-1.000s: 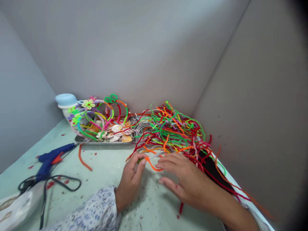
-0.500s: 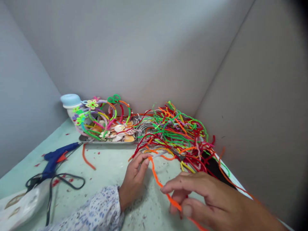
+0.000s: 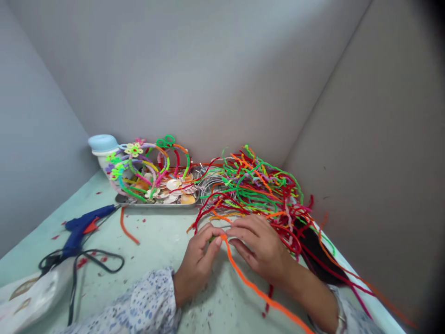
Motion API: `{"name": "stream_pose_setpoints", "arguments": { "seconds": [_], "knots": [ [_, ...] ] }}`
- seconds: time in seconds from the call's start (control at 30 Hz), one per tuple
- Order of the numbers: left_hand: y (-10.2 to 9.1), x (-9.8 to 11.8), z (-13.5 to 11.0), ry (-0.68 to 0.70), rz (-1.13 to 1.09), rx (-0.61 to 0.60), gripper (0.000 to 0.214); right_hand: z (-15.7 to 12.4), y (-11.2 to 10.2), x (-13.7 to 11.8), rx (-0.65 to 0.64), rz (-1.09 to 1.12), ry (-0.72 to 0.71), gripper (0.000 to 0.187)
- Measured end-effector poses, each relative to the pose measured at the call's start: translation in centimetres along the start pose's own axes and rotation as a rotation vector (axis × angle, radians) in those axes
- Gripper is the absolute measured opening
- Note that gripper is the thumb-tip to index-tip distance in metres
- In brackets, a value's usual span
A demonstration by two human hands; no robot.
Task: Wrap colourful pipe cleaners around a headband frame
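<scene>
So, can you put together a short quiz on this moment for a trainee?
1. Which is nearer the glue gun, the left hand or the right hand?
2. True or false: the metal tray holds shells.
3. What colour is the long pipe cleaner running from between the hands toward the bottom of the view?

Key: 1. left hand; 2. true; 3. orange.
</scene>
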State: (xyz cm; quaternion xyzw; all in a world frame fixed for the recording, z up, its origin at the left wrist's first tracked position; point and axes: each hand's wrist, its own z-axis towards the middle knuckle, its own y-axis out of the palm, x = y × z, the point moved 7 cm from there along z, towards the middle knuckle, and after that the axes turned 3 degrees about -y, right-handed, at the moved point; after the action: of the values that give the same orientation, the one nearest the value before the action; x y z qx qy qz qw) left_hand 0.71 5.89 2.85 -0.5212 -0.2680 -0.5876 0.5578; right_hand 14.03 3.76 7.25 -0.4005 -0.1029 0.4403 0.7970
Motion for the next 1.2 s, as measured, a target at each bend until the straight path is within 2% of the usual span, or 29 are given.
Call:
{"name": "stream_pose_setpoints", "arguments": {
  "seconds": [0.3,0.73,1.07,1.2],
  "knots": [
    [0.4,0.0,0.0,-0.009,0.039,-0.057,0.017,-0.8,1.0,-0.4,0.038,0.011,0.004,0.014],
    [0.8,-0.2,0.0,-0.004,0.089,-0.113,0.019,-1.7,1.3,0.1,0.119,0.062,0.012,0.015],
    [0.9,-0.5,-0.1,-0.002,0.119,-0.122,0.02,-1.7,1.1,0.2,0.225,0.112,0.091,0.008],
    [0.9,-0.2,-0.2,0.013,0.134,-0.118,0.02,-1.8,1.0,0.5,0.21,0.209,0.164,0.006]
  ]
}}
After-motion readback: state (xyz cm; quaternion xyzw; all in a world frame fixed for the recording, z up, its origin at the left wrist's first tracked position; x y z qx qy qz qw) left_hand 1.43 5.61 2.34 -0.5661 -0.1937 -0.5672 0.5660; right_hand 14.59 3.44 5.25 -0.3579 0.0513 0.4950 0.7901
